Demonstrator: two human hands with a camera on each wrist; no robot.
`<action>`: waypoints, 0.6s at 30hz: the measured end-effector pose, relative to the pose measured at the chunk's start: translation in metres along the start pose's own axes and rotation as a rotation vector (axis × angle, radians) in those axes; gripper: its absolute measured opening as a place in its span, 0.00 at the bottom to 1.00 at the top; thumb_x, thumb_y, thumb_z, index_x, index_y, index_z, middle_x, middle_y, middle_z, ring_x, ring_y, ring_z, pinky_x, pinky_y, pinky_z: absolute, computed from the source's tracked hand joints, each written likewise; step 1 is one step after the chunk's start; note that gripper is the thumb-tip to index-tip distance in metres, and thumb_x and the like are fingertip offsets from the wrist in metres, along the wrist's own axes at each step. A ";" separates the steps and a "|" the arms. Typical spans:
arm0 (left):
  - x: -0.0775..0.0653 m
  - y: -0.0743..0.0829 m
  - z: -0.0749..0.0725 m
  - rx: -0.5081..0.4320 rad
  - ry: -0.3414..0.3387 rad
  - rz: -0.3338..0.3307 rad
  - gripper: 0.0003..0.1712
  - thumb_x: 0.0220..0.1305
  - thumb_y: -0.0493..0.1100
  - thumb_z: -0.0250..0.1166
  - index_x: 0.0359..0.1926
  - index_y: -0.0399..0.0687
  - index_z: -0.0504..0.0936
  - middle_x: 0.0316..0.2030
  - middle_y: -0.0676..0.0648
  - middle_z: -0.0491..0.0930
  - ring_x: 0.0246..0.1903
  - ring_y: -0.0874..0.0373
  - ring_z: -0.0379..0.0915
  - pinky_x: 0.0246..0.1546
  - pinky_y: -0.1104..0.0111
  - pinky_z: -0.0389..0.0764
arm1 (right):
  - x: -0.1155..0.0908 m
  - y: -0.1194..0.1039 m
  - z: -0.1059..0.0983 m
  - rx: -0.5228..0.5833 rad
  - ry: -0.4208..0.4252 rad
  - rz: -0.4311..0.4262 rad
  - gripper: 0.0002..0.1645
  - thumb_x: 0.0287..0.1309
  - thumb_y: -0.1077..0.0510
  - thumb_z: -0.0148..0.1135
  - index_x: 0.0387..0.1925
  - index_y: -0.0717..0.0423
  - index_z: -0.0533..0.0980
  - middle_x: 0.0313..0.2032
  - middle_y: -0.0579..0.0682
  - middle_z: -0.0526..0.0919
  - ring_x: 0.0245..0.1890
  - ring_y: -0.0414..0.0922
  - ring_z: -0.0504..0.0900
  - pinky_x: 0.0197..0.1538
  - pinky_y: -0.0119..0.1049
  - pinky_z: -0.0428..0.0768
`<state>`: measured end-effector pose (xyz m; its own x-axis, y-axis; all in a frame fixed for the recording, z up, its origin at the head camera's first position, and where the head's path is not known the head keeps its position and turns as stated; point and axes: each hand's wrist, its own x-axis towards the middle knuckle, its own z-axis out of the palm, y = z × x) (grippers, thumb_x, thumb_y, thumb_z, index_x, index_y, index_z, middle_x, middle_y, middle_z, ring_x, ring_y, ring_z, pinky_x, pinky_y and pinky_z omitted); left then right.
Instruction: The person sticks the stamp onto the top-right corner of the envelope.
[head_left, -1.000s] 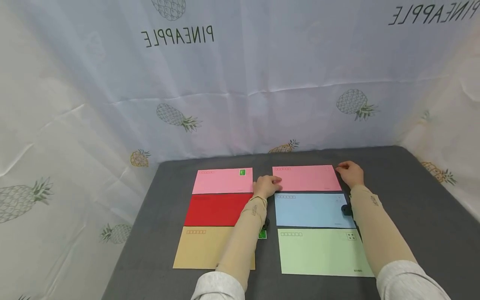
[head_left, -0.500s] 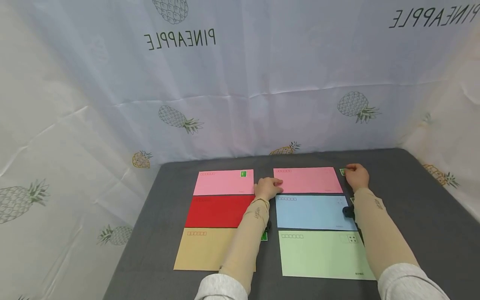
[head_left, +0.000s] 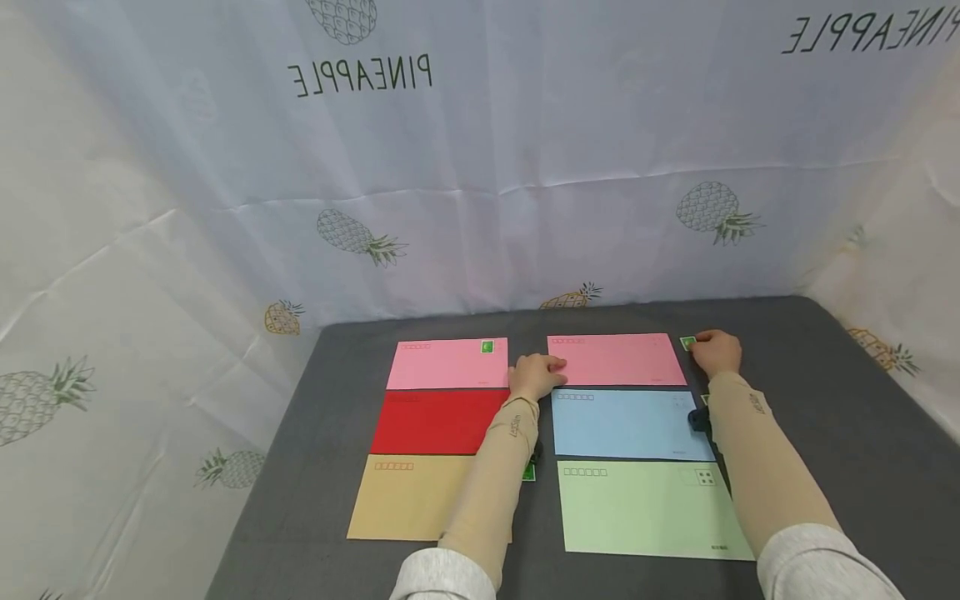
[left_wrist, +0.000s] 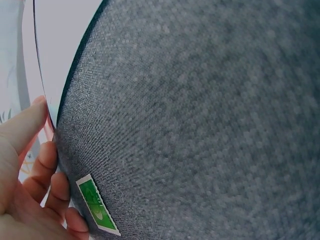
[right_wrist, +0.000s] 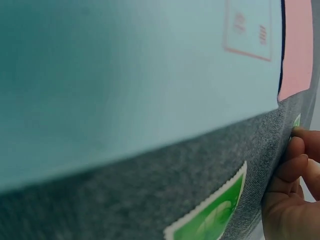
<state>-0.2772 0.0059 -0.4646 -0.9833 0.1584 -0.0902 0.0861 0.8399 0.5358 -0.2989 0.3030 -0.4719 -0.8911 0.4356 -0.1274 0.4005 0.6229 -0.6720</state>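
Observation:
Six envelopes lie flat in two columns. My left hand (head_left: 535, 377) is at the lower left corner of the right pink envelope (head_left: 615, 360), its fingertips touching the edge; in the left wrist view the thumb (left_wrist: 37, 117) rests at that edge and the other fingers are loosely bent. Just beyond the envelope's right edge, my right hand (head_left: 717, 353) pinches a green postage stamp (head_left: 687, 342) at the table surface. Only a sliver of the stamp (right_wrist: 297, 121) shows past the fingertips in the right wrist view. The left pink envelope (head_left: 442, 367) carries a green stamp (head_left: 487, 347) at its upper right.
Below the pink envelopes lie a red (head_left: 435, 423), a tan (head_left: 408, 500), a blue (head_left: 626, 423) and a green envelope (head_left: 645, 512). Loose stamps lie by the blue envelope (right_wrist: 210, 217) and under the left forearm (head_left: 528, 472). A pineapple-print curtain (head_left: 480, 225) hangs behind the dark table (head_left: 277, 500).
My right hand has moved slightly right, away from the pink envelope's edge, and the green stamp at its fingertips has come into view. My left hand stays at the envelope's corner.

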 end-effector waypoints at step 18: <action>0.003 -0.003 0.003 0.001 -0.010 0.002 0.20 0.57 0.50 0.65 0.53 0.66 0.80 0.49 0.52 0.81 0.51 0.52 0.69 0.49 0.58 0.66 | -0.003 0.001 0.001 0.076 0.007 0.027 0.22 0.65 0.57 0.46 0.54 0.69 0.69 0.55 0.69 0.70 0.49 0.60 0.68 0.53 0.52 0.71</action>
<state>-0.2804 0.0058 -0.4688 -0.9814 0.1650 -0.0979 0.0879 0.8403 0.5349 -0.2959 0.3019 -0.4733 -0.8784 0.4565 -0.1415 0.4071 0.5596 -0.7219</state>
